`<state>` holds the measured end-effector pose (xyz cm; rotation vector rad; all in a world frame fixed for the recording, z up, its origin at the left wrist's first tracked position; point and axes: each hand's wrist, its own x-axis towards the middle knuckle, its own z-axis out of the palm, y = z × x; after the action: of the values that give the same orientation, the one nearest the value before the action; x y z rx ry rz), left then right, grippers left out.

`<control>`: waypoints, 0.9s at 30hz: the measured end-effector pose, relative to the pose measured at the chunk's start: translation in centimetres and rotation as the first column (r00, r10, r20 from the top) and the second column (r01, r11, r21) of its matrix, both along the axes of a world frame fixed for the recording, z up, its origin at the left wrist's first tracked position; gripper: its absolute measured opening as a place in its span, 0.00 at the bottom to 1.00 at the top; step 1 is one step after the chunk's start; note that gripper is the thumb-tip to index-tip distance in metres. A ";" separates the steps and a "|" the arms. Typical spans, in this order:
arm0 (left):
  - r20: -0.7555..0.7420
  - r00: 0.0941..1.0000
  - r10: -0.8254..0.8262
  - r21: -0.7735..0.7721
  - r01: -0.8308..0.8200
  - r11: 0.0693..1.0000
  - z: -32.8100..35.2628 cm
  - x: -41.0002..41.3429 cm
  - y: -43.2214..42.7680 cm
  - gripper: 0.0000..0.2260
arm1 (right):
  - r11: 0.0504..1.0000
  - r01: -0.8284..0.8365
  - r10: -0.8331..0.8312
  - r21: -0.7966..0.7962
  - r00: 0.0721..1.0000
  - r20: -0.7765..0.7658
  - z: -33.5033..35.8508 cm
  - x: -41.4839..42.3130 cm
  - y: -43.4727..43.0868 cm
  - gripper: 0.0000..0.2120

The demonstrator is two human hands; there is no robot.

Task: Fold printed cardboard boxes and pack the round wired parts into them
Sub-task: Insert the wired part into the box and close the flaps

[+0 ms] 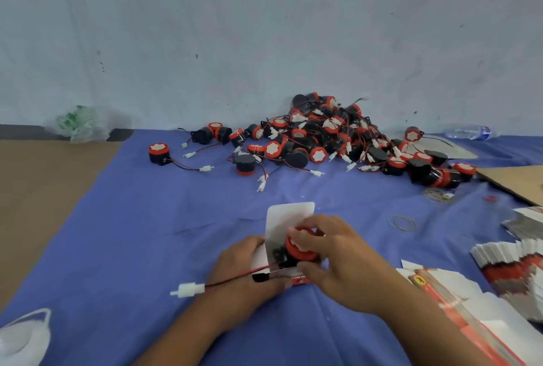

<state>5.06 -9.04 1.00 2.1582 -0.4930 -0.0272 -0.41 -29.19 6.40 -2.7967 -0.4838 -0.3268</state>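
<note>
My left hand (241, 265) grips a small printed cardboard box (289, 215) whose white top flap stands open. My right hand (338, 259) holds a round red-and-black wired part (299, 248) at the box's mouth, fingers curled round its red cap. The part's red and black wires trail left across my left hand to a white connector (188, 289) hanging over the blue cloth. A large pile of the same round wired parts (323, 136) lies at the back against the wall.
Stacks of flat printed boxes (511, 262) lie at the right, one flat blank (458, 307) nearer me. Brown cardboard (511, 180), rubber bands (402, 223), a water bottle (470, 132), a plastic bag (79, 124) and a white object (23, 336) surround the blue cloth (147, 233).
</note>
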 end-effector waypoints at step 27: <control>0.348 0.893 -0.285 0.065 0.281 0.958 -0.8 0.6 -1.6 0.14 | 0.834 -0.179 0.049 0.522 0.966 0.252 -1.4 -1.4 2.8 0.04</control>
<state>5.61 -10.65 0.17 2.0927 -1.0179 0.2021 -1.84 -26.43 5.00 -2.1755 -0.5119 -0.6534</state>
